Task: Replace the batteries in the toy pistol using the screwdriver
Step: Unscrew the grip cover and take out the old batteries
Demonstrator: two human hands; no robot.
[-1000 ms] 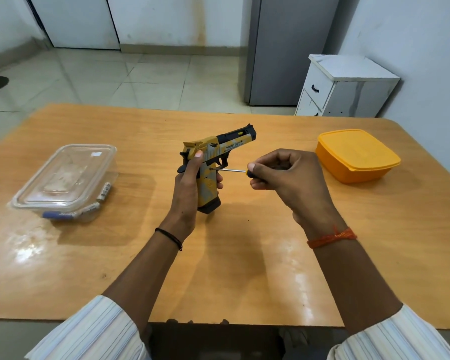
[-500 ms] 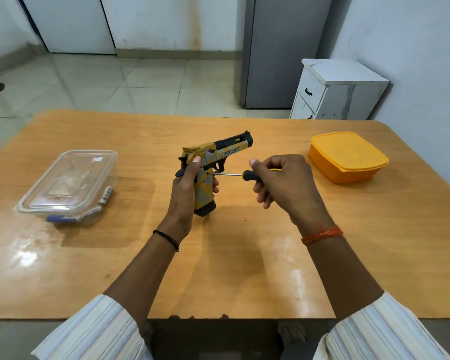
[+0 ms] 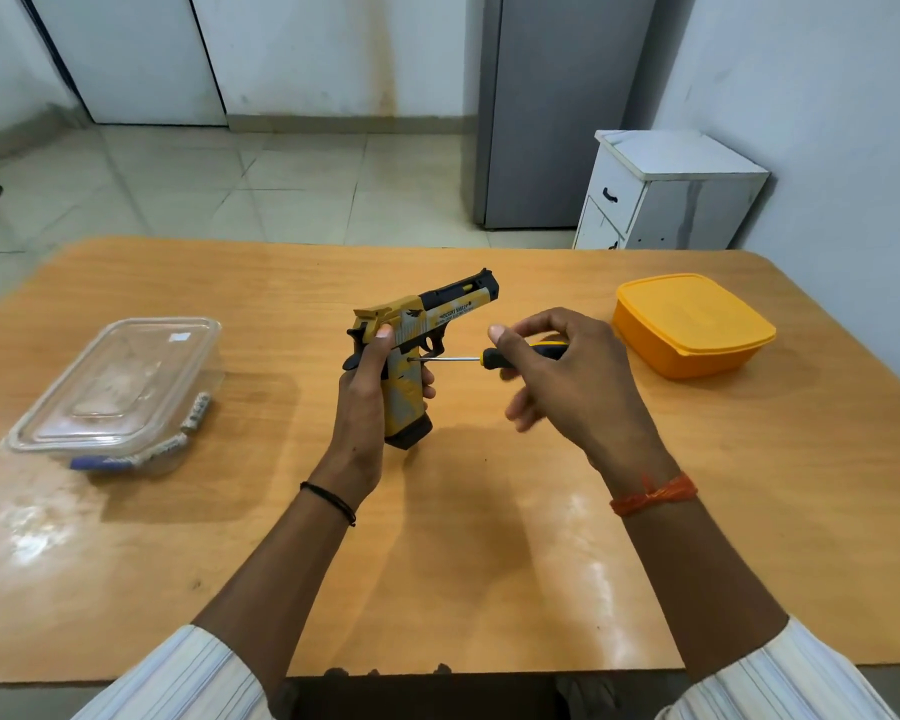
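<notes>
Yellow-grey toy pistol [image 3: 417, 350] upright, screwdriver [image 3: 494, 357] tip at grip

A single wide-angle view from the person's head looks forward and down across a wooden table [image 3: 489, 537]. Both forearms reach in from the bottom edge, close to the camera. Beyond the table's far edge, the tiled floor [image 3: 281, 184] and walls fill the top.

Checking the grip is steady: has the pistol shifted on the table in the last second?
No. The pistol keeps its spot between the clear box and the orange box; only the camera tilted.
</notes>
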